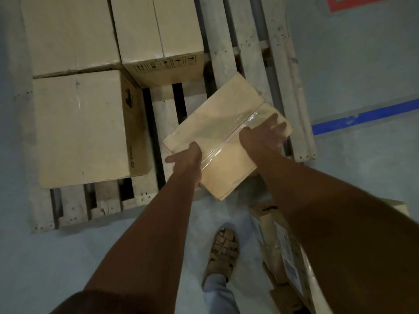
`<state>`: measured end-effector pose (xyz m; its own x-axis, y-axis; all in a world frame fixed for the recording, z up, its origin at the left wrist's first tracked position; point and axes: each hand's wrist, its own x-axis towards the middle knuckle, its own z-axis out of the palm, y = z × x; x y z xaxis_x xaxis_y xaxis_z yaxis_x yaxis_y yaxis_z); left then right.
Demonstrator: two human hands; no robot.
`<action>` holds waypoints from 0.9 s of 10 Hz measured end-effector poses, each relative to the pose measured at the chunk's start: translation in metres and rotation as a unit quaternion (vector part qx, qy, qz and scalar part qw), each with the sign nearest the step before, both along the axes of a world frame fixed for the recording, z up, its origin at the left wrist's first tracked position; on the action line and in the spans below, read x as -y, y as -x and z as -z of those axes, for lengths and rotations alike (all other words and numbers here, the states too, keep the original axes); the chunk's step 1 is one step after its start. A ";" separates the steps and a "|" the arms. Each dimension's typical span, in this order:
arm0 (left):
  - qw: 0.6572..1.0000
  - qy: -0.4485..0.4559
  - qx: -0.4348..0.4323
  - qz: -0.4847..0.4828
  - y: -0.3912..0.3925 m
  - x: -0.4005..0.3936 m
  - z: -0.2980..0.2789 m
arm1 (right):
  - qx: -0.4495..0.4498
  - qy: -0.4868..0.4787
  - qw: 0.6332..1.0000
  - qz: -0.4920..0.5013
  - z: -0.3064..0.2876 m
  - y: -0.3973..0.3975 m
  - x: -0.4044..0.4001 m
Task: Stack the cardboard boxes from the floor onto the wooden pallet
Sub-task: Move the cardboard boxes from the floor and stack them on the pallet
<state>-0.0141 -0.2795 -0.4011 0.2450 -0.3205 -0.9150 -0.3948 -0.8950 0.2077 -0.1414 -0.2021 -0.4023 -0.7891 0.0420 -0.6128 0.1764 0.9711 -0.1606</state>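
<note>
Grey painted floor point(353, 64) carries a blue tape line point(362, 116) at the right and a red-bordered marking point(371, 2) at the upper right corner. On this floor lies the wooden pallet point(251, 53), its pale slats bare along the right and near sides. Three cardboard boxes occupy the pallet's left portion: a near box point(81, 130) at the front, a rear box point(68, 32) directly behind it and touching it, and a printed box point(158, 30) beside the rear one, showing handling symbols on its near face.

A flat taped box point(217, 125) is held tilted over the pallet's bare near-right area, a strip of clear tape running along its top seam (whether its underside touches the slats cannot be determined). The left hand point(186, 159) grips the box's near-left edge, thumb stretched outward. The right hand point(265, 134) lies on the top face near the right edge, fingers curling over that edge; it is blurred.

Further cardboard boxes point(283, 252), one bearing a label, sit on the floor at the lower right, partly hidden behind the right forearm. One sandalled foot point(223, 250) stands on the floor between the arms.
</note>
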 end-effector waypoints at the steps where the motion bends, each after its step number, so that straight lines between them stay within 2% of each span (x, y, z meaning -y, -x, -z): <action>1: 0.999 -0.034 -0.032 0.014 0.003 -0.002 0.005 | -0.013 0.036 0.996 -0.086 -0.004 0.025 -0.002; 2: 0.997 -0.020 -0.050 0.046 0.010 -0.001 0.017 | 0.003 0.024 0.993 -0.111 0.006 0.034 -0.002; 3: 0.998 0.010 -0.029 0.046 0.012 0.000 0.018 | -0.029 0.005 0.991 -0.130 0.009 0.037 -0.002; 5: 0.997 0.075 -0.009 -0.032 0.025 0.011 -0.004 | -0.049 -0.005 0.995 -0.083 0.010 0.049 -0.004; 6: 0.979 0.193 -0.037 0.048 0.026 0.034 -0.007 | 0.085 -0.018 0.996 0.005 0.007 0.054 -0.006; 7: 0.944 0.264 -0.117 0.162 0.023 0.061 -0.009 | 0.266 -0.044 0.959 0.087 -0.005 0.036 -0.017; 8: 0.920 0.272 -0.120 0.255 0.026 0.070 -0.006 | 0.296 -0.031 0.942 0.155 0.004 0.011 -0.023; 9: 0.921 0.302 -0.007 0.246 0.026 0.060 0.007 | 0.098 -0.009 0.977 0.188 0.022 -0.007 -0.016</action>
<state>-0.0401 -0.3392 -0.4076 -0.0753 -0.8409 -0.5359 -0.7154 -0.3288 0.6165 -0.1346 -0.1856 -0.4238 -0.5832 0.3178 -0.7476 0.5469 0.8341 -0.0721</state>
